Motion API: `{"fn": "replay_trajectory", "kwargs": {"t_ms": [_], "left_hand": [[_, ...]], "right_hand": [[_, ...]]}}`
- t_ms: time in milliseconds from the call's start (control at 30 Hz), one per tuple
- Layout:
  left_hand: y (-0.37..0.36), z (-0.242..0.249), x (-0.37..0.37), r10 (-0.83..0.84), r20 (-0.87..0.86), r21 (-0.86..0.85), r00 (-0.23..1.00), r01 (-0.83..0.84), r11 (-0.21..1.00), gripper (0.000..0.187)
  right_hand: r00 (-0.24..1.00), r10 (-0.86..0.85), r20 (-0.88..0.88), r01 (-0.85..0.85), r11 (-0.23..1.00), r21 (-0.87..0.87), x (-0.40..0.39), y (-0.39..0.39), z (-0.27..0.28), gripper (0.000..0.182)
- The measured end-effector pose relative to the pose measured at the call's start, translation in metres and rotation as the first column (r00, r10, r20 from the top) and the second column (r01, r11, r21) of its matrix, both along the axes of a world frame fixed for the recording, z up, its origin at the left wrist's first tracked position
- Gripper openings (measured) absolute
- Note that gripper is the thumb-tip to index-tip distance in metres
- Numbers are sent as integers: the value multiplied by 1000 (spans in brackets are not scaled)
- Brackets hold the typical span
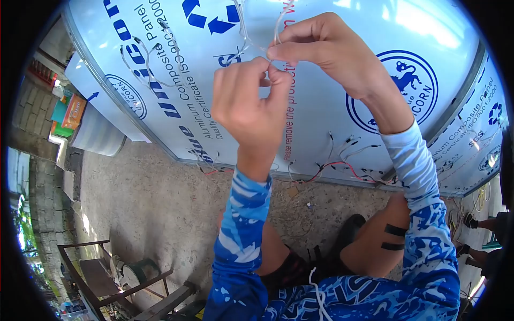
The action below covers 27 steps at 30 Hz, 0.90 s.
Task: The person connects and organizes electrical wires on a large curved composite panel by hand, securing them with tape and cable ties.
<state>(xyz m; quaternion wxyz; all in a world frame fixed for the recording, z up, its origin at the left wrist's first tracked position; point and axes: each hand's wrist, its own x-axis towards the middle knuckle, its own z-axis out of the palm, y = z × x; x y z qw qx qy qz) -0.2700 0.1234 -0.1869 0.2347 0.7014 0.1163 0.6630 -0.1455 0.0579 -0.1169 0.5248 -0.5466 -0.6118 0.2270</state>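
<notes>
My left hand (249, 99) pinches a thin white wire (243, 29) between thumb and forefinger above the panel. Just to its right, my right hand (334, 53) is closed in a pinch on a white wire (278, 25) that loops up toward the top edge. The exact spot where the wires meet is hidden by my fingertips. Beneath both hands lies a blue-white composite panel (316, 107) with printed lettering. More white wires (155, 64) with dark ends rest on its left part. Along the near edge run a red wire (342, 164) and several short wires with black tips.
Two black tape strips (395, 230) are on my thigh. A rusty metal frame (88, 283) stands at lower left on the concrete floor (160, 198). An orange box (75, 112) sits at left. Another person's feet (471, 220) show at right.
</notes>
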Motion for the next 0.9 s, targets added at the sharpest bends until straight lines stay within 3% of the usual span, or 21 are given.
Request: {"fn": "replay_trajectory", "kwargs": {"t_ms": [67,100,167,200,267,367,500,633,700,800,900], "left_hand": [[-1,-1,0,382,-50,295,923,-351,888,9],[-1,-1,1,384,-43,297,922,-355,886,9],[-1,0,4,155,7,125,988,-154,980,5],[-3,-1,2,151,11,128,988,-152,980,5],[-9,-4,-2,-26,186,-175,982,59,983,6],[-8,12,-6,37,247,-308,968,43,951,15],[6,11,-3,-85,255,-352,963,174,920,19],[8,11,0,-85,335,-295,938,190,936,17],[12,9,-7,-289,192,-401,938,343,849,12],[14,8,-8,-395,255,-476,883,470,743,9],[18,6,-11,-404,203,-497,892,450,742,4]], "right_hand": [[999,-23,27,22,1000,14,-2,1,-3,18],[997,-44,67,42,999,33,-2,2,-2,19],[999,-19,45,18,999,31,6,2,2,19],[1000,2,13,-2,1000,24,10,1,3,20],[999,-11,36,10,1000,28,15,0,6,20],[999,16,52,-16,1000,3,17,-1,6,20],[991,68,118,-65,997,-32,15,0,4,21],[991,73,115,-69,997,-39,16,1,3,20],[988,102,112,-97,994,-50,20,1,3,20],[982,159,101,-154,986,-58,24,3,1,22],[978,191,89,-187,981,-52,27,5,-3,24]]}}
